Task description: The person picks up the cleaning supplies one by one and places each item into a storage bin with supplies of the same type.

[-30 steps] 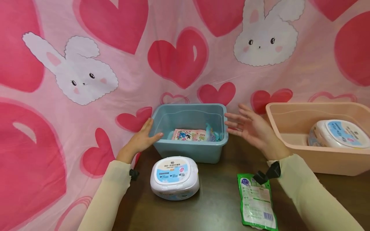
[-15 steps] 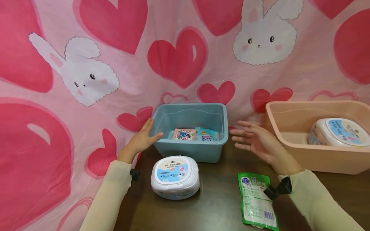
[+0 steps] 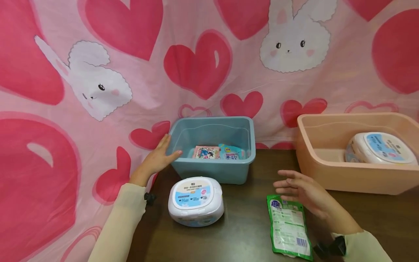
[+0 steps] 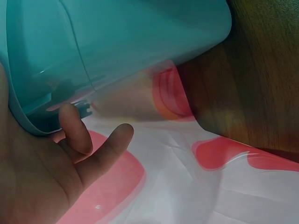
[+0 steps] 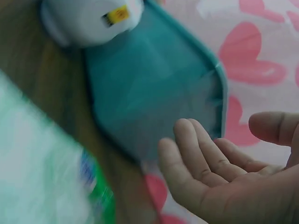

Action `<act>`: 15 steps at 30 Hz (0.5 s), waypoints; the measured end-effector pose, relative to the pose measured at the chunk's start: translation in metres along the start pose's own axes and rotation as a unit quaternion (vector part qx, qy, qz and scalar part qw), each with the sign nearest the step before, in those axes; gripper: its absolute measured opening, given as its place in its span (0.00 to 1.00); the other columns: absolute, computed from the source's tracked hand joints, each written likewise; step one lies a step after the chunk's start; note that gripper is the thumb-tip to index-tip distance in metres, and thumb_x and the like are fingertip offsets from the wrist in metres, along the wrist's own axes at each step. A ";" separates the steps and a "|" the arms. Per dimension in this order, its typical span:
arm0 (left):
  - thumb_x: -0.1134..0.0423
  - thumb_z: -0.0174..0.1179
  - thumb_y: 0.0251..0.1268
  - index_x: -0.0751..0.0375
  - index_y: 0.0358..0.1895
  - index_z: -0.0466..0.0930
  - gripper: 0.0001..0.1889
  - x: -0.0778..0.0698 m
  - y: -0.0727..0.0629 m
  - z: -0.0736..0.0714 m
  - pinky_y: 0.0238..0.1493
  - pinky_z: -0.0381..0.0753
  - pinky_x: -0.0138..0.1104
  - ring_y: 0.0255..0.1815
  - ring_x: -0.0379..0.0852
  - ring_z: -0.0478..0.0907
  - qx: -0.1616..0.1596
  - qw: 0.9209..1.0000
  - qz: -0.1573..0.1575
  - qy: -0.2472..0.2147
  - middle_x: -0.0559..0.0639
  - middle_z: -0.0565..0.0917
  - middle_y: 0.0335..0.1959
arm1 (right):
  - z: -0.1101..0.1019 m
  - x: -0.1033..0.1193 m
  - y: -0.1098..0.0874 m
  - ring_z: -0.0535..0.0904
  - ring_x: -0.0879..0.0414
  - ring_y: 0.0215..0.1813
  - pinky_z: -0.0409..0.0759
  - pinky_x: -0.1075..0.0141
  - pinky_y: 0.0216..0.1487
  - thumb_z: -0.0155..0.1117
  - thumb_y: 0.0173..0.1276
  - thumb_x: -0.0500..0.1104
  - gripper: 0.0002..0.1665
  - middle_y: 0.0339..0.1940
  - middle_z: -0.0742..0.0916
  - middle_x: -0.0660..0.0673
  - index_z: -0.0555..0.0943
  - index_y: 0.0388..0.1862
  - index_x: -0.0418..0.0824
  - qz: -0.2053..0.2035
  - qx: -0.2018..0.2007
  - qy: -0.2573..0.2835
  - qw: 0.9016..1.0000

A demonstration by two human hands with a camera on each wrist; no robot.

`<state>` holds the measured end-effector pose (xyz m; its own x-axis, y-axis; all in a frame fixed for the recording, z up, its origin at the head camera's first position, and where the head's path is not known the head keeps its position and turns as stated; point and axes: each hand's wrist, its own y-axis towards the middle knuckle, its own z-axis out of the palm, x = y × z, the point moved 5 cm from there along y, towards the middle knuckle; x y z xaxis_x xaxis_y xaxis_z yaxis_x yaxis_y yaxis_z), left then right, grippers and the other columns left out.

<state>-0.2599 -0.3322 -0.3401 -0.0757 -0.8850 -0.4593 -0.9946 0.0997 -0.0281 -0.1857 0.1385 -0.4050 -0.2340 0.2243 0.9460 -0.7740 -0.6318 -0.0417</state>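
My left hand (image 3: 154,159) rests at the left rim of a blue plastic storage bin (image 3: 216,171), thumb reaching over the rim. In the left wrist view, some fingers (image 4: 106,151) lie beside the bin's outer wall, one of them bent. Inside the bin lie a pink printed packet (image 3: 207,152) and a light-blue packet (image 3: 231,153). My right hand (image 3: 309,194) hovers with loosely extended fingers over the upper end of a green-and-white pouch (image 3: 289,229), which lies flat on the table. Nothing is held in the right hand.
A white lidded tub (image 3: 196,202) with a blue label stands in front of the blue bin. At the right is a peach bin (image 3: 353,176) holding a similar white tub (image 3: 383,149). A pink heart-and-bunny curtain (image 3: 245,72) hangs behind the dark wooden table (image 3: 242,218).
My right hand has moved from the blue bin's right rim down and right to the green pouch. The light-blue packet now lies flatter over the pink one. The left hand stays at the rim.
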 end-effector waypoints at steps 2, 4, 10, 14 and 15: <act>0.27 0.53 0.64 0.53 0.83 0.35 0.56 0.001 0.000 0.000 0.65 0.61 0.69 0.78 0.68 0.48 0.000 1.000 -0.003 0.001 0.54 0.38 0.84 | -0.011 -0.011 -0.010 0.83 0.50 0.57 0.82 0.55 0.57 0.40 0.86 0.41 0.19 0.55 0.87 0.45 0.75 0.63 0.59 0.012 -0.019 -0.022 1.000; 0.27 0.53 0.64 0.52 0.83 0.35 0.56 0.002 -0.001 -0.001 0.64 0.62 0.69 0.78 0.69 0.48 -0.001 1.000 -0.007 0.000 0.54 0.38 0.84 | -0.024 -0.022 -0.022 0.84 0.48 0.55 0.83 0.54 0.55 0.41 0.86 0.42 0.18 0.54 0.86 0.44 0.73 0.64 0.57 0.028 -0.045 -0.051 0.997; 0.27 0.53 0.64 0.51 0.83 0.35 0.55 0.002 -0.002 0.001 0.65 0.61 0.69 0.78 0.68 0.48 0.001 1.000 -0.008 -0.002 0.53 0.38 0.84 | -0.053 -0.055 -0.061 0.86 0.46 0.46 0.86 0.52 0.46 0.45 0.84 0.44 0.30 0.47 0.86 0.40 0.57 0.76 0.28 0.135 -0.162 -0.138 0.968; 0.29 0.53 0.66 0.53 0.83 0.36 0.54 0.000 -0.002 0.000 0.67 0.59 0.68 0.79 0.67 0.48 -0.002 1.000 0.000 -0.002 0.54 0.38 0.84 | -0.055 -0.064 -0.079 0.85 0.47 0.44 0.86 0.52 0.42 0.46 0.84 0.46 0.38 0.45 0.85 0.42 0.45 0.78 0.24 0.182 -0.219 -0.161 0.945; 0.30 0.54 0.66 0.53 0.83 0.36 0.54 0.000 -0.002 0.000 0.67 0.59 0.68 0.79 0.67 0.48 -0.003 1.000 0.000 -0.002 0.54 0.38 0.84 | -0.055 -0.065 -0.081 0.85 0.47 0.44 0.86 0.52 0.42 0.46 0.84 0.46 0.38 0.45 0.85 0.42 0.45 0.78 0.25 0.183 -0.228 -0.159 0.943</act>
<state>-0.2579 -0.3326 -0.3396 -0.0763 -0.8833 -0.4626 -0.9949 0.0979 -0.0228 -0.1395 0.2158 -0.4811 -0.4027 -0.2276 0.8866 -0.8649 -0.2224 -0.4499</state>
